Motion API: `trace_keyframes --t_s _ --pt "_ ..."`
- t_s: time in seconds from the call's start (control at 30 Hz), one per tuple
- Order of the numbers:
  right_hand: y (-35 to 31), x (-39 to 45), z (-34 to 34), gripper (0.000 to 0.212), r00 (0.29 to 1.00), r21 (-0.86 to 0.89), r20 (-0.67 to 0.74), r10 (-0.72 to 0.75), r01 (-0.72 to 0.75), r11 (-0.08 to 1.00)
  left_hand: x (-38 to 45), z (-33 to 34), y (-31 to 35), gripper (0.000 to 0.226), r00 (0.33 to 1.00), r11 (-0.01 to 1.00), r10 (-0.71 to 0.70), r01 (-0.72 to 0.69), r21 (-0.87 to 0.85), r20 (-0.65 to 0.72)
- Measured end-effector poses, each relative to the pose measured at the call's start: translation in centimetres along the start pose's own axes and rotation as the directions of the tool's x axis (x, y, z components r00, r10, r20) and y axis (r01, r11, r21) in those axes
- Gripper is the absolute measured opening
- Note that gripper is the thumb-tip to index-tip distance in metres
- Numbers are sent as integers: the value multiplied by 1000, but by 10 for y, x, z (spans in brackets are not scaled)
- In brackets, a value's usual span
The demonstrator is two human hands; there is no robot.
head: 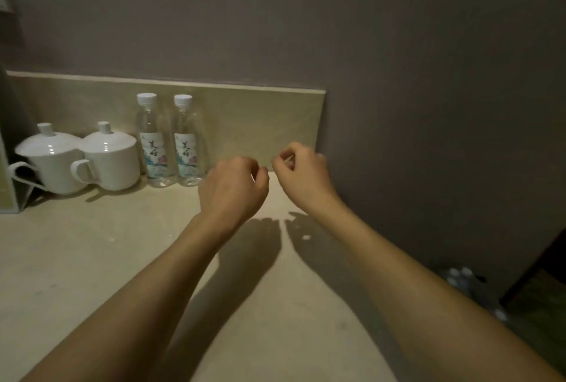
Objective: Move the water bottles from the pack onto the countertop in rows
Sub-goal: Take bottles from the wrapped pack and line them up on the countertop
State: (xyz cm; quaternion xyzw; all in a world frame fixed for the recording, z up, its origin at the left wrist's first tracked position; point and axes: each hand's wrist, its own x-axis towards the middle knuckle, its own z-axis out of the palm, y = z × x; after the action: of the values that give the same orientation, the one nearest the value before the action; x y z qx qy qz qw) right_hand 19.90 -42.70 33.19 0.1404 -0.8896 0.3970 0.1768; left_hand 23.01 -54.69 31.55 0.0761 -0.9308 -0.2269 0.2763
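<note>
Against the backsplash two capped water bottles point(171, 139) stand upright; both hands point(235, 185) point(301, 171) hover curled, holding nothing.

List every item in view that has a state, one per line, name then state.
left bottle: upright, capped, on the countertop.
right bottle: upright, capped, beside the left one.
left cup: upright, lid on.
right cup: upright, lid on.
left hand: fingers curled, holding nothing.
right hand: fingers curled, holding nothing.
pack: on the floor, caps visible, dim.
</note>
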Motion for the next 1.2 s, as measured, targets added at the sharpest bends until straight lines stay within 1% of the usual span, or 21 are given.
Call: trace_keyframes --t_s 0.13,0.23,0.3,0.4,0.57,0.63,0.73,0.8,0.9,0.97,1.03,1.13,1.2 --pt "46 -28 -68 16 996 23 -90 -18 20 1000 -31 20 64 30 1000 999 -4 5 -49 17" --pt "87 -47 -112 13 992 27 -129 -18 22 999 -51 37 114 29 999 996 26 -22 -89 45" --pt "116 -61 -141 13 982 13 -187 -13 16 1000 -64 50 148 27 997 993 61 -55 -103 49" --pt "162 -83 -183 12 969 2 -244 40 -41 999 -85 73 200 24 989 987 125 -116 -112 77" --pt "241 -113 -241 12 937 23 -300 180 -182 983 -113 119 276 27 951 966 234 -205 -158 200" --pt "271 -122 -257 12 921 36 -312 234 -235 971 -121 140 300 27 927 959 272 -238 -154 258" --pt "316 -130 -273 15 895 41 -331 300 -303 952 -134 177 331 31 876 948 317 -303 -97 364" --pt "345 -131 -277 14 877 22 -341 338 -353 936 -142 205 350 36 824 934 340 -353 -57 454" --pt "389 -130 -275 11 863 -7 -307 402 -424 906 -146 253 372 37 746 917 345 -396 -37 570" --pt "422 -127 -275 12 849 -16 -278 449 -472 882 -143 287 381 37 702 918 331 -395 -42 630" --pt "457 -118 -278 13 830 -28 -247 501 -523 852 -135 324 387 38 673 926 305 -376 -44 674" --pt "509 -100 -283 12 784 -47 -171 596 -611 790 -121 377 391 39 640 952 226 -303 -29 734" --pt "540 -88 -282 15 752 -114 -111 650 -659 743 -112 406 391 37 597 966 178 -256 -24 782"
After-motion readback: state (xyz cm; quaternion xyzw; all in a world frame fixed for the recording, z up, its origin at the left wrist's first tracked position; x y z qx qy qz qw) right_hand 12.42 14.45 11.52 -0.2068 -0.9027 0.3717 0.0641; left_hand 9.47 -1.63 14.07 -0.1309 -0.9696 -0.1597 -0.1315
